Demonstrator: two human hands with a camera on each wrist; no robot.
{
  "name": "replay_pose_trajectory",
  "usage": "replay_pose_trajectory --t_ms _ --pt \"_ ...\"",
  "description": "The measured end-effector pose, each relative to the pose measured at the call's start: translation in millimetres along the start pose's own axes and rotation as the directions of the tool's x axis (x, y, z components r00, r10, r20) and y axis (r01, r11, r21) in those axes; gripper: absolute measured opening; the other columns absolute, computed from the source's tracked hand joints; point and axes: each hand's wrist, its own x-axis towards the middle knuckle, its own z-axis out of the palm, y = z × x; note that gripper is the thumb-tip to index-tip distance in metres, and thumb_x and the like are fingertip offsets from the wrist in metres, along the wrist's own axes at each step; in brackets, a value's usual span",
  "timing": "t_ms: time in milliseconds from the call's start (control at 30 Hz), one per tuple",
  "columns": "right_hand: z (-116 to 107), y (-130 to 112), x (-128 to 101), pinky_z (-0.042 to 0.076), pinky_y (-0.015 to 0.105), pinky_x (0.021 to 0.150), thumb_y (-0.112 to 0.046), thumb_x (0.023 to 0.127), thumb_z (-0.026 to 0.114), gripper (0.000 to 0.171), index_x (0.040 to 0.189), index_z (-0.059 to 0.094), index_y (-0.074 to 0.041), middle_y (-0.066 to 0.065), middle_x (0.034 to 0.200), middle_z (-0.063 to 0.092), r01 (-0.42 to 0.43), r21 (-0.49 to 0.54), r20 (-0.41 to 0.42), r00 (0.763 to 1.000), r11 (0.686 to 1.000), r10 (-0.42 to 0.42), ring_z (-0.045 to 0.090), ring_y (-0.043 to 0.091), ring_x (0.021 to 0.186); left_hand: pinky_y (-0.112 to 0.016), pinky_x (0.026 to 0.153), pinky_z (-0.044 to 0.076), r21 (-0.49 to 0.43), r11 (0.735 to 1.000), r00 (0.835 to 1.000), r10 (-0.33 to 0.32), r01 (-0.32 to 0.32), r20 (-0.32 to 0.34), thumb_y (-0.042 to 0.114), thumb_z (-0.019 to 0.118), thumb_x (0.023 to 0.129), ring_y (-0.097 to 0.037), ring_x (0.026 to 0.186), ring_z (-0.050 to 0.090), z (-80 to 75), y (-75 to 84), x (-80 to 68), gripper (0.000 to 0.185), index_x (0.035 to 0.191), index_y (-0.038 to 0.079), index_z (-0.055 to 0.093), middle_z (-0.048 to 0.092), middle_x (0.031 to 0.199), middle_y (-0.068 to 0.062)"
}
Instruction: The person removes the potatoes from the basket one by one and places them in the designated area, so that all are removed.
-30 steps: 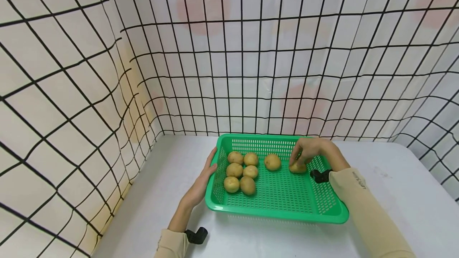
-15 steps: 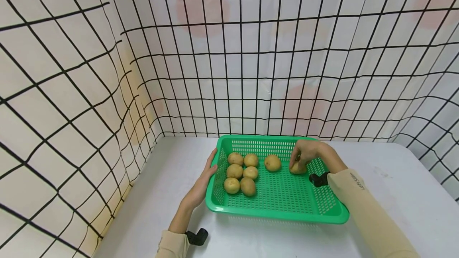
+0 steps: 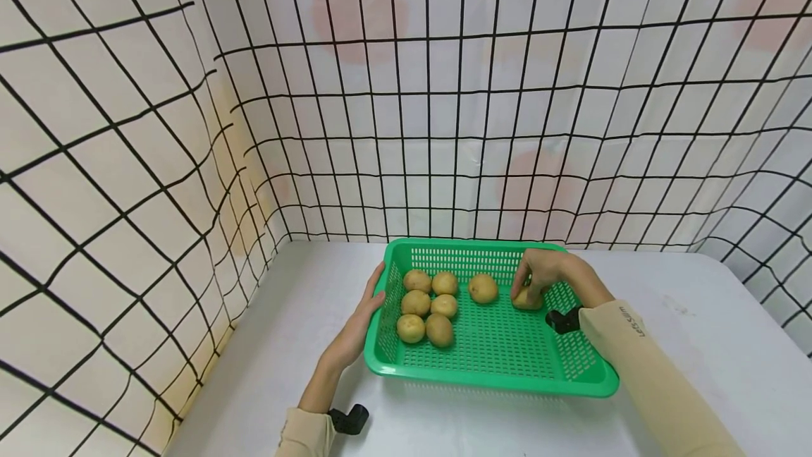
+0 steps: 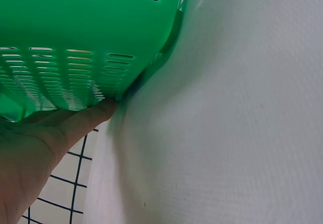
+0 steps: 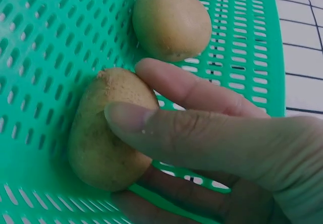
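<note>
A green slotted basket (image 3: 495,351) sits on a white table and holds several potatoes. My right hand (image 3: 539,275) reaches into its far right part and grips one potato (image 3: 528,298) (image 5: 108,128), thumb and fingers curled round it on the basket floor. Another potato (image 3: 483,288) (image 5: 171,19) lies just to its left. A cluster of potatoes (image 3: 426,305) fills the left half. My left hand (image 3: 358,326) (image 4: 35,143) lies flat with straight fingers against the basket's left wall (image 4: 81,42).
A white cloth with a black grid (image 3: 406,90) walls in the table at the back and left. Bare white tabletop (image 3: 717,344) lies to the right of the basket and in front of it.
The right hand and its potato have shifted very slightly; the left hand and the basket stay as they were.
</note>
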Motion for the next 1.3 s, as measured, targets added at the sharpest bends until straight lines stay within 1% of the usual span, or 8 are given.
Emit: replay_pose_trajectory --t_ms 233,433,600,833,933,1133,1200,1300 --pt "1.3 0.7 0.3 0.056 0.029 0.065 0.008 0.076 0.083 0.024 0.094 0.084 -0.009 0.009 0.109 0.079 0.01 -0.003 -0.009 1.0 1.0 -0.01 0.06 0.012 0.08 -0.075 0.122 0.007 0.009 1.0 1.0 0.001 -0.001 -0.003 0.04 0.022 0.113 -0.04 0.161 -0.009 0.3 0.9 0.1 0.058 0.166 0.04 -0.003 -0.011 0.175 -0.002" --pt "1.6 -0.8 -1.7 0.063 0.036 0.073 0.007 0.077 0.082 0.024 0.096 0.084 -0.006 0.012 0.112 0.079 0.017 0.018 0.004 1.0 1.0 -0.017 0.072 0.017 0.089 -0.075 0.122 0.007 0.011 1.0 1.0 -0.001 0.001 -0.003 0.039 0.021 0.113 -0.04 0.161 -0.009 -0.2 -0.3 0.9 0.057 0.165 0.041 -0.003 -0.011 0.175 -0.003" --pt "1.2 -1.6 -3.2 0.063 0.037 0.074 0.006 0.077 0.081 0.023 0.097 0.083 -0.005 0.012 0.112 0.079 0.037 0.024 0.014 0.999 0.999 -0.037 0.071 0.016 0.087 -0.074 0.122 0.007 0.008 1.0 1.0 -0.003 0.003 -0.003 0.04 0.022 0.113 -0.04 0.161 -0.009 -0.8 -0.9 1.0 0.057 0.165 0.041 -0.002 -0.01 0.175 -0.002" --pt "0.5 -1.5 -4.6 0.06 0.038 0.067 0.006 0.074 0.08 0.026 0.097 0.083 -0.005 0.01 0.108 0.08 0.053 0.046 0.031 0.998 0.998 -0.054 0.058 0.01 0.068 -0.075 0.122 0.007 0.011 1.0 1.0 -0.003 0.003 -0.002 0.041 0.022 0.113 -0.04 0.161 -0.009 -0.7 -1.2 1.1 0.057 0.165 0.042 -0.002 -0.01 0.175 -0.002" --pt "-0.4 -1.2 -5.3 0.061 0.038 0.069 0.005 0.073 0.08 0.028 0.099 0.083 -0.004 0.011 0.106 0.08 0.076 0.056 0.03 0.997 0.996 -0.078 0.063 0.011 0.072 -0.075 0.122 0.008 0.013 1.0 1.0 -0.006 0.006 -0.004 0.041 0.022 0.113 -0.04 0.161 -0.009 -0.6 -1.1 0.9 0.057 0.165 0.042 -0.002 -0.01 0.175 -0.002" --pt "-4.2 -1.2 -7.1 0.063 0.034 0.078 0.0 0.077 0.081 0.03 0.106 0.08 0.0 0.017 0.111 0.078 0.147 0.097 0.013 0.989 0.984 -0.149 0.073 0.017 0.094 -0.075 0.121 0.009 0.016 1.0 1.0 -0.01 0.01 -0.008 0.04 0.022 0.113 -0.04 0.161 -0.008 -0.6 -0.7 1.0 0.057 0.165 0.042 -0.002 -0.01 0.175 -0.001" --pt "-5.3 -2.0 -7.9 0.063 0.035 0.079 0.0 0.079 0.081 0.029 0.108 0.08 0.001 0.018 0.112 0.078 0.138 0.133 0.015 0.99 0.981 -0.141 0.074 0.019 0.095 -0.075 0.121 0.009 0.014 1.0 1.0 -0.011 0.011 -0.009 0.041 0.022 0.113 -0.04 0.161 -0.008 -0.5 -0.6 0.8 0.057 0.165 0.042 -0.002 -0.01 0.175 -0.001" --pt "-7.4 -3.6 -10.0 0.063 0.033 0.077 -0.001 0.08 0.081 0.029 0.109 0.08 0.001 0.017 0.11 0.078 0.142 0.163 0.012 0.989 0.976 -0.146 0.074 0.017 0.089 -0.074 0.121 0.009 0.011 1.0 1.0 -0.01 0.01 -0.008 0.041 0.022 0.113 -0.04 0.161 -0.008 -0.4 -1.0 0.8 0.057 0.165 0.042 -0.002 -0.01 0.175 -0.002"
